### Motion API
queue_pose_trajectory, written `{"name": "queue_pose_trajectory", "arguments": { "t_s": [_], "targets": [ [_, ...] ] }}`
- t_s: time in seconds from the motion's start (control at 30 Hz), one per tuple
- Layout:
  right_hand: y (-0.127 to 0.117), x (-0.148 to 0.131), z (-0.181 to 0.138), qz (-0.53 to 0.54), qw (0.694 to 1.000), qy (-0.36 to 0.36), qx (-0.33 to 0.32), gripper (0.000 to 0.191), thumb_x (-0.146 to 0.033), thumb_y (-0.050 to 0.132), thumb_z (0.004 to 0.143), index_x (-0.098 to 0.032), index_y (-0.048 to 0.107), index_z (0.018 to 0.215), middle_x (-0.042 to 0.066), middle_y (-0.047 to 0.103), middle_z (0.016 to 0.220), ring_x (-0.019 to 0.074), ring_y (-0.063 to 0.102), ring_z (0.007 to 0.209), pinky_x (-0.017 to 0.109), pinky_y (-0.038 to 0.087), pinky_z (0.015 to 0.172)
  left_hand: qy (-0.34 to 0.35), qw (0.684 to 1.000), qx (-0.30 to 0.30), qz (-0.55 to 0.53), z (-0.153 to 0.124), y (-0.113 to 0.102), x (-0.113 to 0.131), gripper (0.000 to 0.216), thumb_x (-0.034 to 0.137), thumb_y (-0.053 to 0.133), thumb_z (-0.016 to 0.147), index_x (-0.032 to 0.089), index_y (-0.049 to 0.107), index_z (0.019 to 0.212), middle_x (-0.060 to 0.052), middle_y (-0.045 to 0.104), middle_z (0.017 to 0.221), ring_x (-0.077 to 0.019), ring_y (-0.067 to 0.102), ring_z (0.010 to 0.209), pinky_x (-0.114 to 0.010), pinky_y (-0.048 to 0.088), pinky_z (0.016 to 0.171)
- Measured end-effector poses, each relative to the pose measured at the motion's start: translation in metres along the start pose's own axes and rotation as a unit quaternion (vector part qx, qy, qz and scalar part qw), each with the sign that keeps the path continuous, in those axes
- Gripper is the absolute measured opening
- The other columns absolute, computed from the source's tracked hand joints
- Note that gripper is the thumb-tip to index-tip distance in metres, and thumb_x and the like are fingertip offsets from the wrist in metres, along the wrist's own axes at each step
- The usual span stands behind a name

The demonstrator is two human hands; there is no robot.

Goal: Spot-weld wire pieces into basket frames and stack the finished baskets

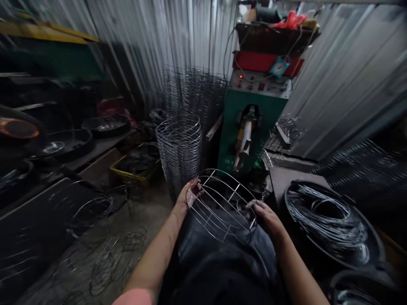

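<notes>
Between my two hands, above my lap, is a round wire frame (pixel 219 202) of curved rings joined by short cross wires. My left hand (pixel 191 192) is closed around its left side. On the right side, my right hand (pixel 260 212) grips the rim with bent fingers. Just beyond the frame stands a green machine (pixel 227 127) with a red light and a pale metal arm (pixel 244 142) pointing towards me. A tall stack of wire frames (pixel 179 146) rises behind my left hand.
More wire stacks (pixel 193 89) stand against the corrugated wall (pixel 140 34). At the right, a black tub (pixel 377 241) holds wire rings. A yellow crate (pixel 127 176) sits at the left, and loose wire (pixel 108 258) lies across the floor. Black trays (pixel 85 142) rest on the left bench.
</notes>
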State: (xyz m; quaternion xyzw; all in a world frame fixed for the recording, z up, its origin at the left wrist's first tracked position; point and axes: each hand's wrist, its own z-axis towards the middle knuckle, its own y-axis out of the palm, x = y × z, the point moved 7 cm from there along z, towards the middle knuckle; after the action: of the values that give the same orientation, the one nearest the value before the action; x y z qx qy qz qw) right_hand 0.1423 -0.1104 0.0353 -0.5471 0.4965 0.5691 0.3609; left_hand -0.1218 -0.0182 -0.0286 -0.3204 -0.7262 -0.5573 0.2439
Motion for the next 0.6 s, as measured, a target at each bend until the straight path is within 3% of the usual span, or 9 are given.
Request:
{"name": "queue_pose_trajectory", "arguments": {
  "t_s": [0.07,0.17,0.23,0.33,0.47,0.53,0.6],
  "targets": [
    [0.000,0.002,-0.005,-0.003,1.000,0.006,0.027,0.035,-0.049,0.061,0.074,-0.015,0.061,0.083,0.001,0.056,0.060,0.0110,0.048,0.047,0.021,0.039,0.043,-0.001,0.995,0.047,0.084,0.001,-0.007,0.002,0.029,0.030,0.068,0.064,0.019,0.059,0.089,0.000,0.059,0.077,-0.0110,0.055,0.066,-0.028,0.045,0.065],
    [-0.002,0.013,-0.003,-0.049,0.997,-0.008,0.054,0.039,-0.053,0.058,0.075,-0.015,0.062,0.083,0.000,0.053,0.059,0.0101,0.046,0.046,0.021,0.039,0.044,0.043,0.976,0.109,0.184,-0.010,-0.011,0.009,0.038,0.040,0.067,0.064,0.022,0.057,0.096,-0.001,0.060,0.087,-0.0113,0.055,0.075,-0.026,0.041,0.068],
    [0.001,0.025,0.002,-0.092,0.993,-0.023,0.069,0.041,-0.054,0.056,0.076,-0.014,0.063,0.083,0.000,0.055,0.063,0.0109,0.049,0.052,0.022,0.042,0.050,0.048,0.971,0.084,0.218,-0.022,-0.001,0.001,0.042,0.045,0.066,0.065,0.022,0.057,0.099,-0.003,0.059,0.095,-0.0130,0.055,0.084,-0.026,0.041,0.069],
    [0.012,0.046,0.004,-0.120,0.989,-0.036,0.074,0.044,-0.056,0.052,0.078,-0.015,0.063,0.088,0.002,0.058,0.070,0.0123,0.051,0.059,0.024,0.044,0.056,-0.018,0.975,-0.015,0.219,-0.040,0.029,-0.027,0.048,0.050,0.065,0.065,0.021,0.056,0.102,-0.006,0.057,0.102,-0.0172,0.054,0.093,-0.028,0.044,0.070],
    [0.030,0.067,-0.006,-0.144,0.989,-0.039,0.009,0.043,-0.053,0.050,0.080,-0.016,0.064,0.096,0.004,0.062,0.079,0.0167,0.057,0.071,0.029,0.047,0.068,-0.046,0.972,-0.066,0.219,-0.058,0.062,-0.048,0.053,0.043,0.073,0.057,0.018,0.054,0.101,-0.005,0.056,0.095,-0.0178,0.055,0.086,-0.029,0.048,0.063],
    [0.022,0.069,-0.015,-0.182,0.983,-0.030,-0.022,0.042,-0.047,0.056,0.077,-0.018,0.062,0.105,0.005,0.064,0.094,0.0207,0.058,0.089,0.033,0.045,0.079,-0.042,0.967,-0.057,0.245,-0.061,0.067,-0.052,0.056,0.038,0.077,0.053,0.017,0.054,0.099,-0.003,0.055,0.090,-0.0163,0.056,0.079,-0.026,0.048,0.057],
    [-0.014,0.060,-0.023,-0.227,0.973,-0.024,0.023,0.044,-0.042,0.060,0.074,-0.019,0.059,0.112,0.006,0.062,0.108,0.0229,0.055,0.102,0.035,0.042,0.086,-0.044,0.963,-0.044,0.263,-0.060,0.066,-0.054,0.057,0.037,0.078,0.050,0.016,0.055,0.097,-0.002,0.055,0.086,-0.0150,0.056,0.074,-0.023,0.046,0.052]
  ]
}}
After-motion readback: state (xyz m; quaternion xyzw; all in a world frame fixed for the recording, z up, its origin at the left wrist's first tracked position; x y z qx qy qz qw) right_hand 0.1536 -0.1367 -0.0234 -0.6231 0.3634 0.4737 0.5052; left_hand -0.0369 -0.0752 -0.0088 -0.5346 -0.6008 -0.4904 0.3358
